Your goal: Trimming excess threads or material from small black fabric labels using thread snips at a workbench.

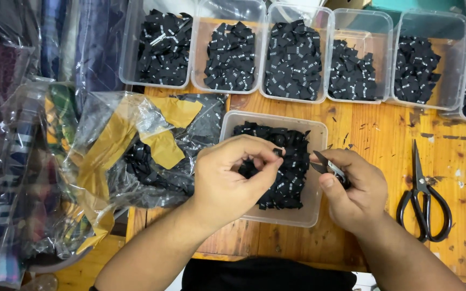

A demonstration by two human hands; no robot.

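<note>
My left hand (232, 180) hovers over a clear plastic tub (303, 215) full of small black woven labels, pinching one black label (277, 153) between thumb and fingertips. My right hand (354, 188) is closed on small metal thread snips (325, 165), whose blades point left toward the pinched label, a short gap away. Both hands are above the wooden table (378, 134).
Several clear tubs (293, 54) of black labels line the far edge. Large black scissors (422, 199) lie at the right. Crumpled clear plastic bags (119, 145) with yellow paper and more labels lie left, next to bagged fabrics (6, 161).
</note>
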